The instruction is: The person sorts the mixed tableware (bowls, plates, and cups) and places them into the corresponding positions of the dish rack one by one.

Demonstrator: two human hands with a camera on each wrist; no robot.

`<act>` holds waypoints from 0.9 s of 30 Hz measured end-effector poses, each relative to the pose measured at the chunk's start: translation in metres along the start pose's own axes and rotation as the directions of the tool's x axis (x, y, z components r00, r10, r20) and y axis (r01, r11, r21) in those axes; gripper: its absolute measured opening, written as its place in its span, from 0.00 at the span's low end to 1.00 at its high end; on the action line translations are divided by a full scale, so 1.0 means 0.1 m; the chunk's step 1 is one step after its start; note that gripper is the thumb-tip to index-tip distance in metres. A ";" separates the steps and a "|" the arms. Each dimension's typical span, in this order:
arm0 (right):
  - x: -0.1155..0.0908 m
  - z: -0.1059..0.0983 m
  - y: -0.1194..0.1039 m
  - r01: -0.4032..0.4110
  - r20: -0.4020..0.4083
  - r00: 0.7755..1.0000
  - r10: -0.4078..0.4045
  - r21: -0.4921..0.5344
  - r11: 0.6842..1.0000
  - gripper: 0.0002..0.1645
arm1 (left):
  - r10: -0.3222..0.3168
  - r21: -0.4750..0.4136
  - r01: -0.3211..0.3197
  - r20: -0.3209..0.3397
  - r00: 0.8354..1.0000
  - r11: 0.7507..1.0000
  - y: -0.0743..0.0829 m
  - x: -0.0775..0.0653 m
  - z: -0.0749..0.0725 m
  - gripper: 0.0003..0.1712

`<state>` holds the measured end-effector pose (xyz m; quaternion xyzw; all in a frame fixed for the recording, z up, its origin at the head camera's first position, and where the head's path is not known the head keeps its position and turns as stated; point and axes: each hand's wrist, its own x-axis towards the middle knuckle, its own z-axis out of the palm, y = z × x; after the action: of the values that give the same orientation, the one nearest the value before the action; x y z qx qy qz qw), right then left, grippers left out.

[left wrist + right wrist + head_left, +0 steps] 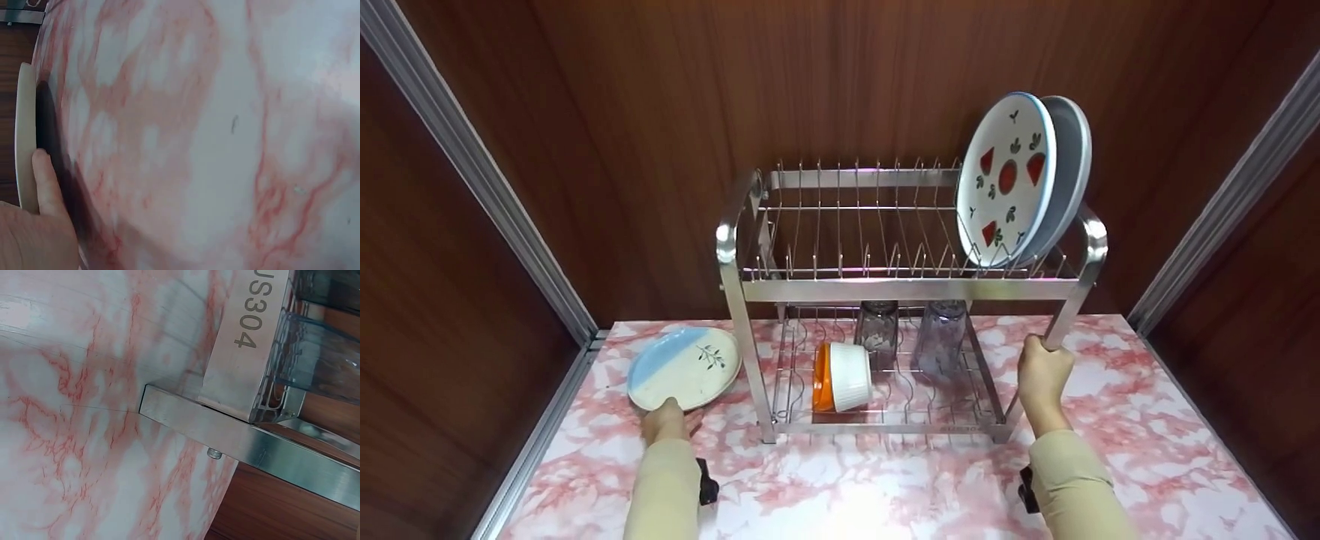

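Note:
My left hand (665, 421) pinches the near rim of a cream and light-blue plate (686, 367) with a leaf sprig on it, left of the dish rack. In the left wrist view the plate (26, 129) shows edge-on, a finger along its underside and a dark shadow beside it. On the other side, my right hand (1044, 375) grips the right front post of the metal dish rack (911, 289). The right wrist view shows the foot of that rack post (197, 419), but not the hand.
Upright in the rack's top right are a fruit-patterned plate (1009, 180) and a grey plate (1072, 165) behind it. Below sit a white ramekin (851, 377), an orange bowl (823, 379) and two upturned glasses (877, 330). Wooden panels (840, 75) enclose the marbled tabletop (840, 487).

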<state>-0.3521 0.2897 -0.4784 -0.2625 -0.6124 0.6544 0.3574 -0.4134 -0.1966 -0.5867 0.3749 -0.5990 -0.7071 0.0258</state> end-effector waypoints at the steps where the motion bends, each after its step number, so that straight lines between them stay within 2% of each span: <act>1: 0.00 0.00 0.00 -0.004 0.004 1.000 0.004 0.006 1.000 0.24 | 0.005 -0.074 -0.001 0.046 0.999 0.997 0.01 -0.02 0.01 0.32; 3: 0.01 -0.01 -0.02 -0.014 0.011 1.000 0.013 0.015 1.000 0.24 | 0.014 -0.236 0.022 0.153 0.988 0.971 0.06 -0.10 0.04 0.31; 5: 0.01 -0.02 -0.03 -0.018 0.022 1.000 0.018 0.015 1.000 0.24 | 0.036 -0.365 0.053 0.233 0.972 0.930 0.10 -0.16 0.08 0.33; 9: 0.01 -0.02 0.00 -0.008 0.026 1.000 0.008 0.022 1.000 0.25 | 0.123 -0.522 0.051 0.293 0.948 0.852 0.07 -0.15 0.14 0.40; 10: 0.02 -0.02 0.01 -0.001 0.026 1.000 0.001 0.019 1.000 0.25 | 0.144 -0.536 0.039 0.296 0.944 0.843 0.05 -0.12 0.15 0.40; 13: 0.02 0.00 0.03 0.021 0.015 1.000 -0.021 0.013 1.000 0.25 | 0.176 -0.556 0.031 0.316 0.932 0.831 0.01 -0.11 0.14 0.40; 20: -0.05 0.00 -0.07 0.003 0.045 0.999 -0.003 -0.003 1.000 0.25 | 0.108 -0.604 0.146 0.364 0.925 0.784 0.10 -0.29 -0.01 0.37; 27: -0.14 -0.02 -0.18 0.029 0.016 0.999 -0.028 -0.066 0.997 0.24 | 0.110 -0.567 0.138 0.382 0.918 0.812 0.12 -0.41 -0.21 0.38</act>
<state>-0.3390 0.2800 -0.4621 -0.2604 -0.6401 0.6307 0.3530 -0.3770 -0.1970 -0.5560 0.2018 -0.3429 -0.9174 0.0120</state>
